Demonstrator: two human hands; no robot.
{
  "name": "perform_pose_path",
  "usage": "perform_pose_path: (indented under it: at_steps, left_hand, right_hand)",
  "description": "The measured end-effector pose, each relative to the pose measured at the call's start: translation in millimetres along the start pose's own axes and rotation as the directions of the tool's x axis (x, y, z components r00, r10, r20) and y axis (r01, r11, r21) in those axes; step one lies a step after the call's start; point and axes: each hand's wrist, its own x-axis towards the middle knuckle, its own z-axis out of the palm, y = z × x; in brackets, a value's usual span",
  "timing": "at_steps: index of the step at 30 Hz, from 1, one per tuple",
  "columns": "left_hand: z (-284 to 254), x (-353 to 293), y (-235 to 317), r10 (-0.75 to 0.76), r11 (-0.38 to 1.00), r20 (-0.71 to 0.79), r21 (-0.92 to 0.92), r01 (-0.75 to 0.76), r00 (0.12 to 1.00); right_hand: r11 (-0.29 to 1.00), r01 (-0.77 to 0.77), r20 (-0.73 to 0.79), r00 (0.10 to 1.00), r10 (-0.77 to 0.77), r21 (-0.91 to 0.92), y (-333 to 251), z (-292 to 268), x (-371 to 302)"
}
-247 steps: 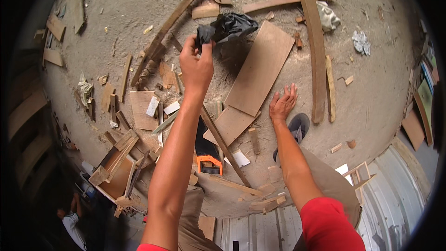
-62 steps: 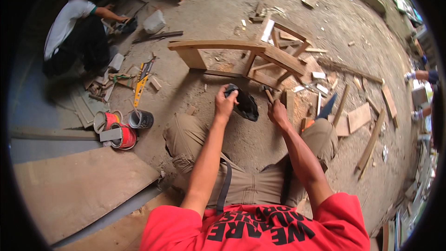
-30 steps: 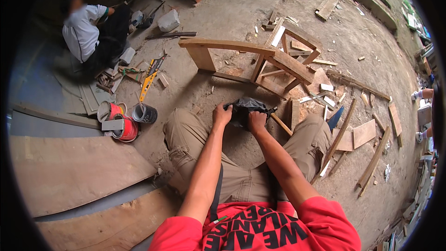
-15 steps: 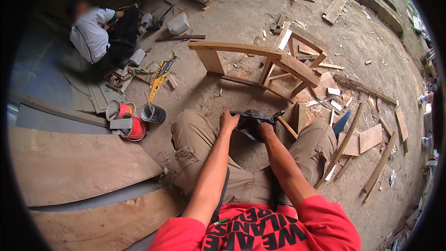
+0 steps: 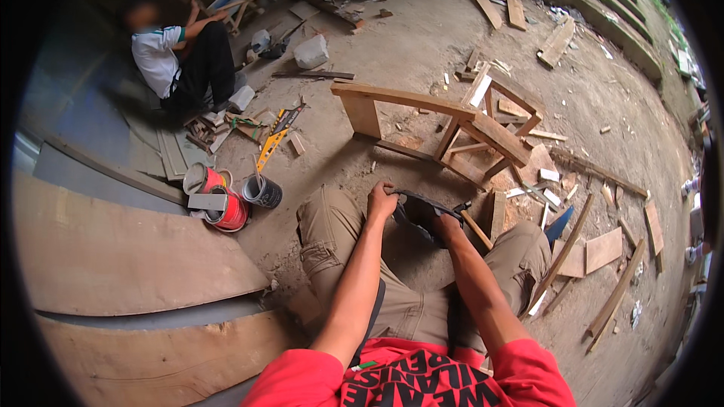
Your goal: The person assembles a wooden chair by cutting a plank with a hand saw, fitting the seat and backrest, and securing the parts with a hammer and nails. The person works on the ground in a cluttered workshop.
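Note:
Between my knees I hold a black cloth pouch or bag (image 5: 416,215), its mouth stretched open. My left hand (image 5: 382,200) is closed on its left rim. At the pouch's right side, my right hand (image 5: 448,226) reaches into the opening; its fingers are hidden by the dark cloth. Just right of that hand leans a hammer (image 5: 477,229) with a wooden handle, its dark head close to the pouch's edge. Beyond my hands, a wooden frame (image 5: 430,102), apparently a piece of unfinished furniture, lies on the ground.
At left are paint cans (image 5: 230,211), a dark bucket (image 5: 262,191), a yellow handsaw (image 5: 279,138) and large boards (image 5: 128,245). Loose wood strips (image 5: 620,286) and offcuts litter the right side. Another person (image 5: 181,56) sits at the far left, hands on a small wooden frame.
My right hand has gone deeper into the pouch, while my left still grips the rim. My view has shifted, and the other person now raises a wooden frame into sight.

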Motion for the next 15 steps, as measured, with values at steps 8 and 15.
perform_pose_path:
  at_steps: [8, 15]
  left_hand:
    - [11, 11, 8, -0.001, 0.997, 0.121, -0.07, 0.01, 0.993]
    - [-4, 19, 3, 0.142, 0.99, 0.205, -0.007, -0.143, 0.968]
  right_hand:
    - [0.946, -0.014, -0.03, 0.999, 0.025, 0.325, -8, -84, 2]
    - [0.866, -0.052, -0.029, 0.997, 0.076, 0.497, -34, -135, -6]
